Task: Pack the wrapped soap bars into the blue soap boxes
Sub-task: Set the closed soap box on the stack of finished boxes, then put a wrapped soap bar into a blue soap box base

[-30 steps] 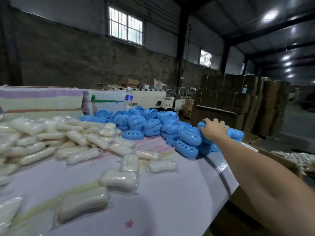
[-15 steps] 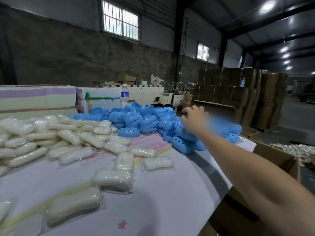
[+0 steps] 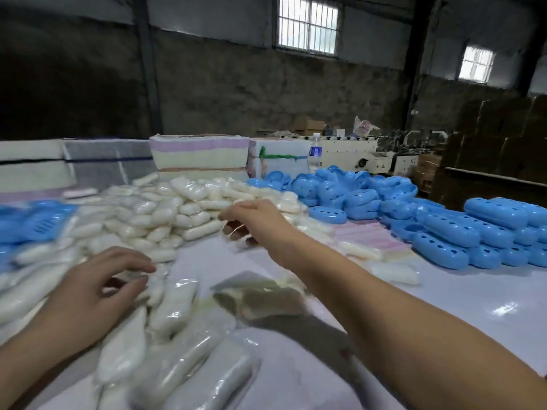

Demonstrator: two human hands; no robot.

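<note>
A big heap of white wrapped soap bars (image 3: 165, 208) covers the middle and left of the table, and more wrapped bars (image 3: 174, 300) lie close in front of me. Blue soap boxes (image 3: 444, 232) are stacked at the right, with another pile of blue boxes (image 3: 349, 196) further back. My right hand (image 3: 254, 220) reaches across to the right edge of the heap, fingers loosely curled downward with nothing visible in them. My left hand (image 3: 88, 288) hovers low over the near bars, fingers spread and bent, tips touching a wrapper.
The white table top (image 3: 444, 306) runs to the right. Blurred blue plastic pieces (image 3: 29, 223) lie at far left. Behind stand folded towel stacks (image 3: 198, 158), a water bottle (image 3: 315, 150), a white machine (image 3: 370, 158) and stacked cardboard cartons (image 3: 488, 143).
The view has swung left. My right hand left the blue box pile and moved left to the soap heap. My left hand has come into view over the near bars.
</note>
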